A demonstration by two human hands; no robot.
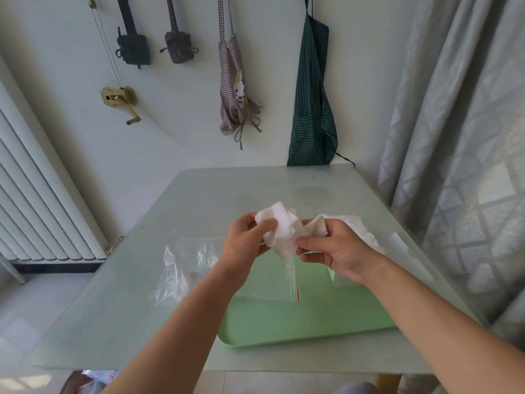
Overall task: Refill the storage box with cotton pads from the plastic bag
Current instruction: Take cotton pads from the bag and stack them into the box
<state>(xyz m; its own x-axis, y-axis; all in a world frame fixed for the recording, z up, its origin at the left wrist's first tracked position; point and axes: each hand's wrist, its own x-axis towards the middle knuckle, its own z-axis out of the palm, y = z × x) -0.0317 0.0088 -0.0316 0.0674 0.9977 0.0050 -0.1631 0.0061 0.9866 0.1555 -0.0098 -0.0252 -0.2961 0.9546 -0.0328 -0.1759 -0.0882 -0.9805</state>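
Both hands hold a bunch of white cotton pads (pixel 281 231) above the table. My left hand (pixel 247 240) grips the bunch from the left, thumb on its front. My right hand (pixel 332 248) pinches it from the right. A clear plastic bag (pixel 187 265) with a red zip line lies on the table under my left forearm, a few pads still inside. The clear storage box (pixel 339 277) stands on the tray just under my right hand, mostly hidden. More white pads (pixel 360 228) lie behind my right hand.
A pale green tray (pixel 298 322) sits at the near right of the glass table (pixel 199 189). Aprons hang on the wall behind. A curtain (pixel 454 166) falls close to the table's right edge and a radiator stands at the left.
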